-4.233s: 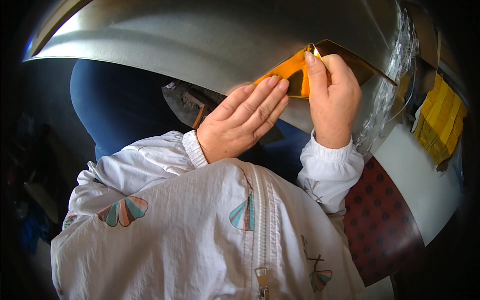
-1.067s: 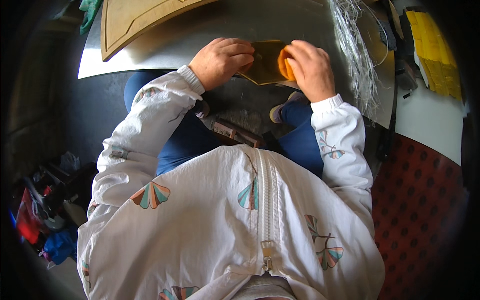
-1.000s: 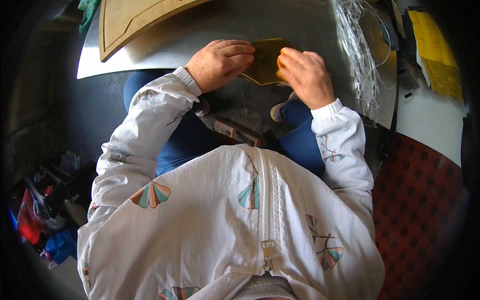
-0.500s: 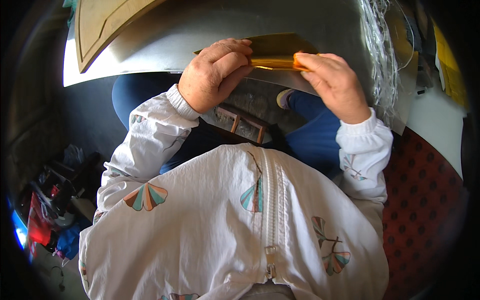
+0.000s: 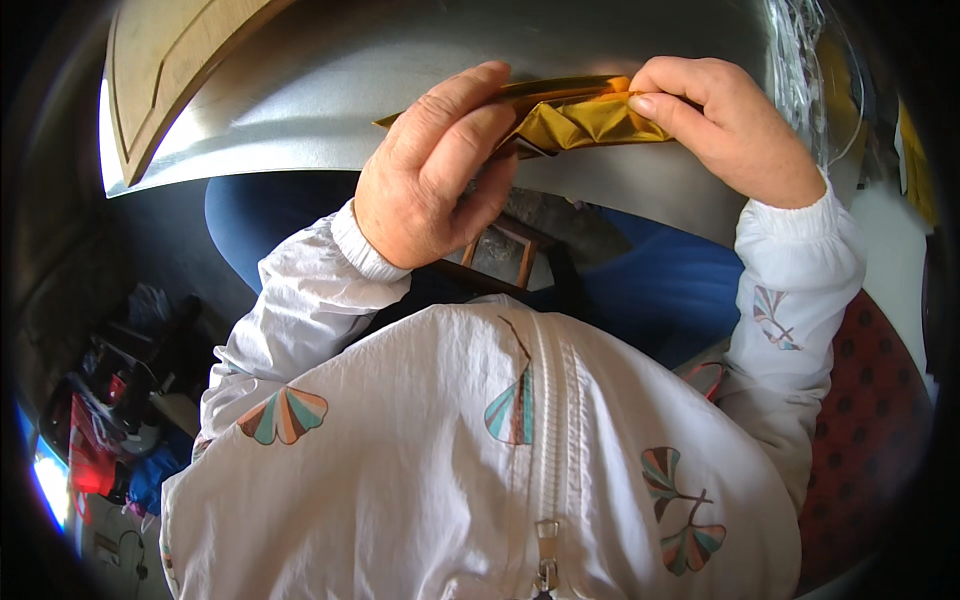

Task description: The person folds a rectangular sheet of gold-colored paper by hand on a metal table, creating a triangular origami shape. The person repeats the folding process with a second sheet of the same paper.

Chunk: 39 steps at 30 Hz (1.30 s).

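Observation:
Between my two hands is a shiny gold foil paper (image 5: 590,122), partly folded, with a crumpled flap bulging toward me along its near side. My left hand (image 5: 437,165) grips its left end, fingers bent over it and the thumb underneath. The pointed left corner of the paper sticks out behind my left fingers. At the right end, my right hand (image 5: 715,120) pinches the paper's upper edge between thumb and forefinger. The paper is over the near edge of a metal tabletop (image 5: 300,125). My left fingers hide part of the fold.
A wooden board (image 5: 165,75) lies at the table's far left. Clear plastic strands (image 5: 797,70) hang at the far right, with yellow material (image 5: 915,165) beyond them. A small wooden frame (image 5: 500,255) is below the table edge. Bags and clutter (image 5: 125,420) are at lower left.
My right hand has moved right and up, and my left hand has shifted slightly down. The narrow gold fold has opened into a wider, crumpled flap facing me.

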Motion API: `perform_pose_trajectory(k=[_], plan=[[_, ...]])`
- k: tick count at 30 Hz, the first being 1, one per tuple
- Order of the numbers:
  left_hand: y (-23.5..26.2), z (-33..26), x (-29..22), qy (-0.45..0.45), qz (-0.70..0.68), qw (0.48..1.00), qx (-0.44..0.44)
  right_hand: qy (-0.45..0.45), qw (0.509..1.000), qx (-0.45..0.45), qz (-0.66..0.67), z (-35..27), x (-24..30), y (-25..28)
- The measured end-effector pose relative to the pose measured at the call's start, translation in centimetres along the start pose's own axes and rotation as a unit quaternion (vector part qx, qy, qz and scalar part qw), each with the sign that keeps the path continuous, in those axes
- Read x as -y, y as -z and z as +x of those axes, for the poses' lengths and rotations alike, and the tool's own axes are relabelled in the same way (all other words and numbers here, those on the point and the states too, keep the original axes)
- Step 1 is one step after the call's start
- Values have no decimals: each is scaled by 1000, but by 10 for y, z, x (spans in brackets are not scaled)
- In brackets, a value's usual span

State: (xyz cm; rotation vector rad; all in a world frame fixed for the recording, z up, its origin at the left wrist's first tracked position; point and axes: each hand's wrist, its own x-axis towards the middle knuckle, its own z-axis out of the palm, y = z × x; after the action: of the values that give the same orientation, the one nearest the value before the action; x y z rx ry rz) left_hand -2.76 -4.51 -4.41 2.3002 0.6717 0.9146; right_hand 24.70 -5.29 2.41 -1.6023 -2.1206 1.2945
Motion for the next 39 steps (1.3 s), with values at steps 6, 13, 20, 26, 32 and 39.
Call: perform_pose_trajectory(k=[6,13,20,26,32,39], plan=[[0,3,-1,-54,68,996,23,-55,997,-6,44,10,3,0],[-1,0,-3,-73,148,980,113,-127,989,76,5,21,4,8],[-6,-1,-7,-43,162,979,114,-131,990,58,-16,23,9,6],[-7,-2,-10,-20,168,978,122,-163,985,58,13,23,9,4],[-7,-3,-9,-16,168,978,120,-181,981,67,13,25,12,5],[-3,-2,-8,-23,177,974,137,-168,984,55,-31,25,12,5]])
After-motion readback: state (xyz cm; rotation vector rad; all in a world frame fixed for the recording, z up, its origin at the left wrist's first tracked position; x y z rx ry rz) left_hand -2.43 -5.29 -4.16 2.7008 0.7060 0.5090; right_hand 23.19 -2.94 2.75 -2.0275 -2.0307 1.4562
